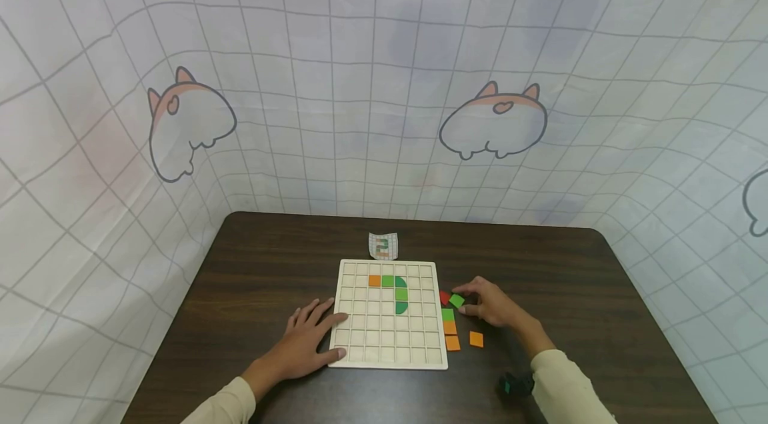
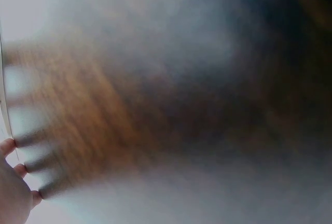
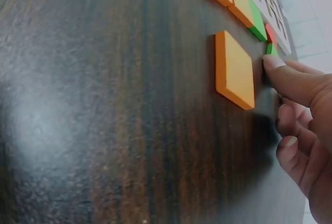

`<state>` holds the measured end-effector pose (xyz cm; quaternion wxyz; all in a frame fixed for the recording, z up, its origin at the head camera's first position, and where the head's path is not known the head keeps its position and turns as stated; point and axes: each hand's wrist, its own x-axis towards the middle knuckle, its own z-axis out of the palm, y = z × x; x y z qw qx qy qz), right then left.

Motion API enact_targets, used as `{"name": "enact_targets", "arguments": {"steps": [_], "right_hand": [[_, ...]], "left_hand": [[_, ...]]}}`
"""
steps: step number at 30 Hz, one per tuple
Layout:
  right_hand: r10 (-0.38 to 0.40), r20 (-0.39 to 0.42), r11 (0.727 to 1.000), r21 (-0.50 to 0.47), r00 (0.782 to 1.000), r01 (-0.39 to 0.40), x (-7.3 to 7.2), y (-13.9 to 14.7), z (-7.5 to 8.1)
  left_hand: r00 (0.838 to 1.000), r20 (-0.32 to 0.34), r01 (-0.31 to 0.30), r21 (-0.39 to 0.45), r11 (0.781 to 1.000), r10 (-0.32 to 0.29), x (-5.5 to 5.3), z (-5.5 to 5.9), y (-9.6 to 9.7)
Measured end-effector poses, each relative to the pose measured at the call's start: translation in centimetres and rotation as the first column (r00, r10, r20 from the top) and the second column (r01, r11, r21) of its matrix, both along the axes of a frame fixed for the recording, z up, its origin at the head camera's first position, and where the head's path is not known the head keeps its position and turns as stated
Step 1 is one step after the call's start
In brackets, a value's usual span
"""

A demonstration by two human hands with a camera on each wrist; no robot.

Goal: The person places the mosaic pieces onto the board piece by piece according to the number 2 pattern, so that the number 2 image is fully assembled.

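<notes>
A cream grid board (image 1: 364,339) lies flat on the table with an orange square, green squares and dark green rounded pieces set in its upper cells. My left hand (image 1: 303,344) rests at the board's left side, thumb and forefinger touching its edge with the fingers spread. To the right of the board, my right hand (image 1: 495,303) pinches a green square tile (image 1: 457,301) between thumb and forefinger. A red tile (image 1: 445,297) lies right beside that tile. The right wrist view shows the thumb (image 3: 280,73) against the green tile (image 3: 272,50), mostly hidden by the hand.
Along the board's right edge lie a green tile (image 1: 447,315) and orange tiles (image 1: 453,343). A separate orange tile (image 1: 476,339) sits further right. Behind the board is a small pattern card (image 1: 383,247). A dark object (image 1: 516,385) is near the right sleeve.
</notes>
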<state>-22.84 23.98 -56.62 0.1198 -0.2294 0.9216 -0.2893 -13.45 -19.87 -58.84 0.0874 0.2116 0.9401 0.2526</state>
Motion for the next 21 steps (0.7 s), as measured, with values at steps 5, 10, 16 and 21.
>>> {"name": "enact_targets", "arguments": {"steps": [5,10,16,21], "right_hand": [[-0.063,-0.056,0.998,0.009,0.996,0.063,0.3,-0.1,-0.5],[-0.117,-0.092,0.993,0.013,0.989,0.118,0.6,-0.2,-1.0],[-0.146,-0.121,0.989,0.01,0.982,0.149,0.9,-0.4,-1.3],[-0.16,-0.132,0.987,-0.002,0.978,0.161,1.1,-0.5,-1.2]], "left_hand": [[1.0,0.0,-0.001,-0.003,1.0,0.001,0.0,0.1,0.0],[1.0,0.003,-0.001,-0.005,1.0,0.001,0.0,0.1,0.0],[1.0,0.007,-0.002,-0.006,1.0,0.002,0.0,0.1,0.0],[1.0,0.011,0.004,0.0,1.0,-0.004,0.0,0.1,0.0]]}}
